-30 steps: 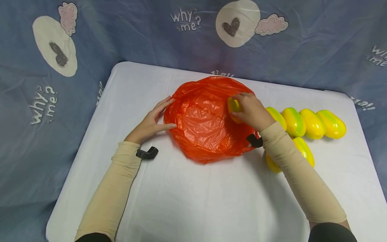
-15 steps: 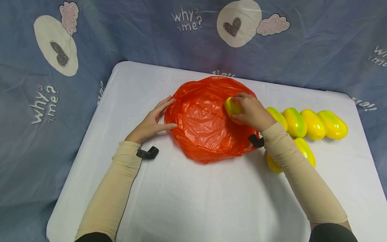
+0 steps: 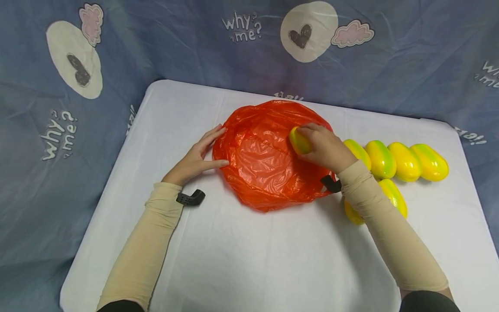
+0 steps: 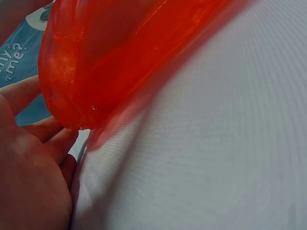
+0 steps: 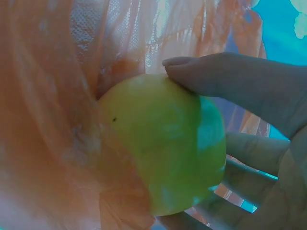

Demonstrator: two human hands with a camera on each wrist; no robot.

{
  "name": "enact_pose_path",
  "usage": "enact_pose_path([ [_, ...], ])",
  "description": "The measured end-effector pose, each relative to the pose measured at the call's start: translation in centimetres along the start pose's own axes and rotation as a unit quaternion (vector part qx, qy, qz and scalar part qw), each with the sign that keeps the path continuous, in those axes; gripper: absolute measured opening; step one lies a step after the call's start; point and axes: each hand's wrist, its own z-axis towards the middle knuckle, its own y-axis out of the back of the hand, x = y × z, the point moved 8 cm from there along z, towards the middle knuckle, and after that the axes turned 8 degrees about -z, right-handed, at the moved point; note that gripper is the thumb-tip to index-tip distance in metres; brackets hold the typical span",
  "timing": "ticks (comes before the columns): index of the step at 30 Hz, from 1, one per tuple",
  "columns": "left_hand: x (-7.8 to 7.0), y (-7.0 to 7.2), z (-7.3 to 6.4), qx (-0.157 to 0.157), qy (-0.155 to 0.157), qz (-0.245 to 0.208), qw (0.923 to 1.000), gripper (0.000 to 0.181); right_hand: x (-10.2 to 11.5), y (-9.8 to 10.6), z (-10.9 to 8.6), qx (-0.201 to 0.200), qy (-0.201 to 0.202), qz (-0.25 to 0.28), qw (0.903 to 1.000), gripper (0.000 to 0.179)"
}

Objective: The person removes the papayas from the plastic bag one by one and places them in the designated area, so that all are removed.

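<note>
A thin red plastic bag (image 3: 261, 169) lies spread with its wide mouth facing up near the middle of the table. Over the right part of that mouth, my right hand (image 3: 329, 147) holds a yellow-green mango (image 3: 300, 141). In the right wrist view, thumb and fingers are round the mango (image 5: 163, 143), and a fold of the bag partly covers its lower left. My left hand (image 3: 195, 156) stays at the bag's left side, fingers and thumb extended against its rim. The left wrist view shows these fingers (image 4: 53, 134) touching the outside of the red plastic.
To the right, several more mangoes (image 3: 380, 159) form a row on the white table (image 3: 253, 260). Closer to the front is another mango (image 3: 393, 197), partly behind the right forearm. A blue printed cloth (image 3: 187, 52) hangs behind the table.
The mango in my right hand has shifted slightly left over the bag, and more of it shows. My left hand and the bag have stayed in place.
</note>
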Motion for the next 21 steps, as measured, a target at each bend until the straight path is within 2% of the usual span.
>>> enact_pose_path([
  [11, 2.5, 0.8, 1.1, -0.004, -0.009, 0.01, 0.9999, 0.09, 0.6, 0.1, -0.6, -0.028, 0.027, 0.037, 0.9986, 0.072],
  [21, 2.8, 0.9, 1.1, 0.001, -0.023, 0.004, 0.9997, 0.088, 1.3, 0.8, -1.9, -0.056, 0.04, 0.06, 0.9958, 0.07],
])
